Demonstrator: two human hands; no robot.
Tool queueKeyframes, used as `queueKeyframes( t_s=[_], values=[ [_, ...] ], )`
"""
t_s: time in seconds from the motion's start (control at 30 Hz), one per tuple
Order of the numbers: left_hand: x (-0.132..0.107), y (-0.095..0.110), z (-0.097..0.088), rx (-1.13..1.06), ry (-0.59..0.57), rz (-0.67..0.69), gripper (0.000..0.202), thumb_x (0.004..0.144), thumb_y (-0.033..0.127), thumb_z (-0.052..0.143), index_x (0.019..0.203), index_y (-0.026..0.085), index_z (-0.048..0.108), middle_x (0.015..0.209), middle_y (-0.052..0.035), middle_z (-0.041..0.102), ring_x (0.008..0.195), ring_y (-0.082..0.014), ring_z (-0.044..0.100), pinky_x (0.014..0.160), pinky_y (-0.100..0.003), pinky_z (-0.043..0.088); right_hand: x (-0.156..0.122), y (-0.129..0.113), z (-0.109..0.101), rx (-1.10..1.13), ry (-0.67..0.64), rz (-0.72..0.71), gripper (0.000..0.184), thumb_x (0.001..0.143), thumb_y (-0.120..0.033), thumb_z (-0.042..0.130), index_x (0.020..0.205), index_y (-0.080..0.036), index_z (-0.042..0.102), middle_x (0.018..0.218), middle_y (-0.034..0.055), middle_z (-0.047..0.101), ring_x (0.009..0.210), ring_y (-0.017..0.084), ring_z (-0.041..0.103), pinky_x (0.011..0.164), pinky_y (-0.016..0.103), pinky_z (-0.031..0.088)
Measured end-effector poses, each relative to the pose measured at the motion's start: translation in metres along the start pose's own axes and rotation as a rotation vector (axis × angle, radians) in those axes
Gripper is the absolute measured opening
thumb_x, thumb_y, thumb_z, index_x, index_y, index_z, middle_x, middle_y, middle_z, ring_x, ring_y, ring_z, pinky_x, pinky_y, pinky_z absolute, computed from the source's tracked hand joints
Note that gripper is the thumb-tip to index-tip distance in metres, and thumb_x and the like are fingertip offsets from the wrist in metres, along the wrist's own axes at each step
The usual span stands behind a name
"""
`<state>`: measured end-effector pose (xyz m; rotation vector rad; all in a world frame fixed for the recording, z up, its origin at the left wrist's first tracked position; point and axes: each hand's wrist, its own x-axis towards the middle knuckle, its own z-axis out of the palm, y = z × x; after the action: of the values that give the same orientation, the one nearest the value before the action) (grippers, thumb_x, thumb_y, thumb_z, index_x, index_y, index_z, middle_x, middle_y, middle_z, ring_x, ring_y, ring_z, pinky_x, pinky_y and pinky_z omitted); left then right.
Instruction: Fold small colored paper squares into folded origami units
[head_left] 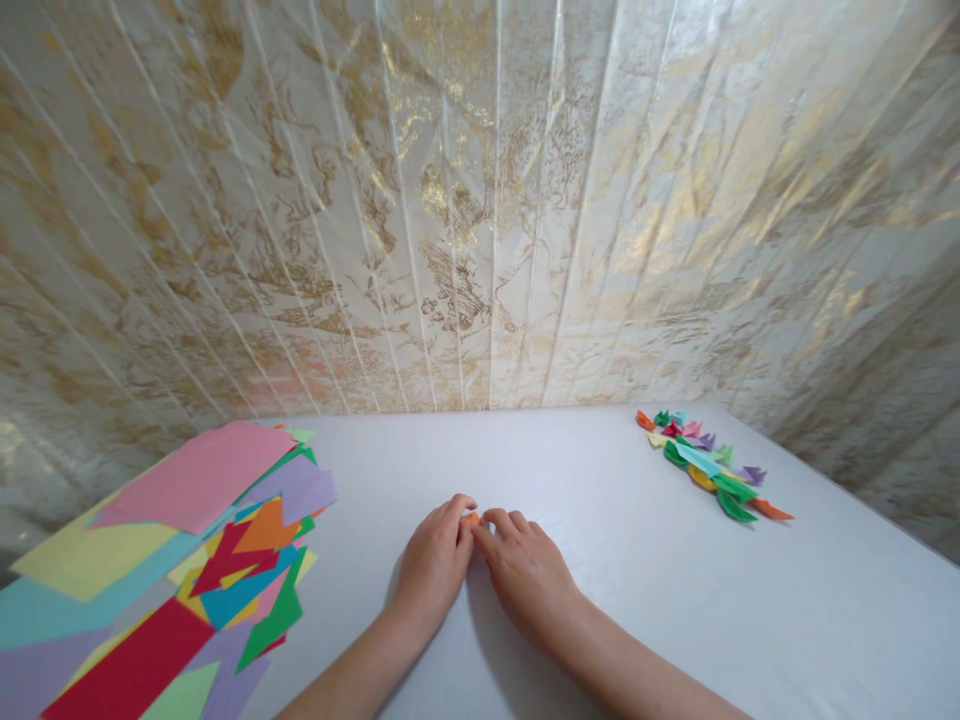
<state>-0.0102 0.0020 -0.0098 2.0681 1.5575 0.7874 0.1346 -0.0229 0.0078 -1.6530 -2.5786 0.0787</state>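
Observation:
A small piece of folded orange paper (470, 520) lies between my hands, over the middle of the white table. My left hand (440, 545) pinches it from the left, with the index finger bent over its top. From the right, my right hand (521, 560) holds its other edge between thumb and fingers. Most of the paper is hidden by my fingers, so its folded shape cannot be made out.
Coloured paper sheets and scraps lie heaped at the left, with a pink sheet (217, 470) on top and a red strip (139, 665) nearer me. Small folded paper pieces (701, 460) stand in rows at the back right. A gold-patterned curtain (450, 220) hangs behind the table (675, 620).

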Motion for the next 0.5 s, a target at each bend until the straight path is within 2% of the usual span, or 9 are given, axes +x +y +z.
queueKeyframes(
  t_s=[0.13, 0.27, 0.4, 0.5],
  values=[
    [-0.004, 0.008, -0.002, 0.035, -0.044, -0.018, 0.022, 0.086, 0.007, 0.04, 0.085, 0.022, 0.057, 0.087, -0.0028, 0.067, 0.085, -0.0181, 0.063, 0.077, -0.029, 0.046, 0.001, 0.004, -0.002, 0.033, 0.008, 0.003, 0.037, 0.09, -0.009, 0.045, 0.121, -0.025, 0.058, 0.119, 0.0091, 0.061, 0.103, 0.024, 0.058, 0.083, 0.035, 0.047],
    [-0.006, 0.007, 0.001, -0.021, -0.066, -0.037, 0.024, 0.084, 0.003, 0.04, 0.086, 0.021, 0.055, 0.085, -0.0025, 0.067, 0.084, -0.0177, 0.064, 0.077, -0.029, 0.046, 0.002, 0.01, -0.004, 0.045, 0.013, 0.031, 0.041, 0.09, -0.007, 0.044, 0.121, -0.029, 0.059, 0.118, 0.0081, 0.06, 0.101, 0.022, 0.058, 0.081, 0.033, 0.046],
    [-0.004, 0.004, 0.002, -0.104, -0.07, -0.033, 0.023, 0.084, 0.004, 0.042, 0.091, 0.022, 0.054, 0.087, -0.0017, 0.067, 0.084, -0.0169, 0.064, 0.078, -0.028, 0.047, 0.004, 0.016, -0.006, 0.062, 0.002, 0.054, 0.035, 0.09, -0.008, 0.043, 0.109, -0.027, 0.065, 0.117, 0.0076, 0.06, 0.101, 0.022, 0.058, 0.081, 0.032, 0.045],
    [-0.001, 0.002, -0.001, -0.065, -0.058, 0.027, 0.02, 0.084, 0.006, 0.044, 0.087, 0.021, 0.056, 0.092, -0.0027, 0.064, 0.087, -0.0177, 0.062, 0.079, -0.029, 0.047, 0.006, 0.019, -0.006, 0.087, 0.013, 0.059, 0.035, 0.089, -0.007, 0.044, 0.108, -0.028, 0.066, 0.119, 0.0062, 0.06, 0.1, 0.021, 0.059, 0.081, 0.031, 0.045]
  ],
)
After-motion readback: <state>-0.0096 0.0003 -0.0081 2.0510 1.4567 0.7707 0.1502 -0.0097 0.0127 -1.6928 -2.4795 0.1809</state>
